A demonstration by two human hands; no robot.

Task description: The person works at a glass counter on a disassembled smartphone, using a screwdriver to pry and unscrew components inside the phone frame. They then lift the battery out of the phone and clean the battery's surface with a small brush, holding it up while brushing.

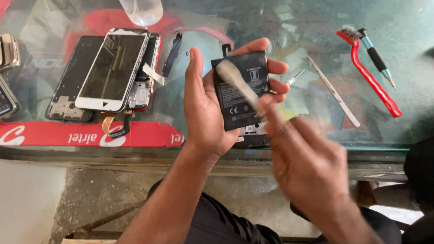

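phones: opened, stacked far left on glass worktop (316, 27).
left hand (205, 106): curled round black battery (242, 90), held up above worktop edge.
right hand (307, 162): blurred, pinching pale tool (239, 86) w/ tip on battery face.
step: prob. rubbing battery face; next needs steady grip.
tweezers (334, 92), red brush (368, 74): right.

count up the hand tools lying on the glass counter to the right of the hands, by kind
brush with red handle: 1
screwdriver with teal and black grip: 1
metal tweezers: 1
small silver-tipped screwdriver, partly hidden behind the left hand: 1
total: 4
Not counted: the pale tool the right hand holds against the black battery.
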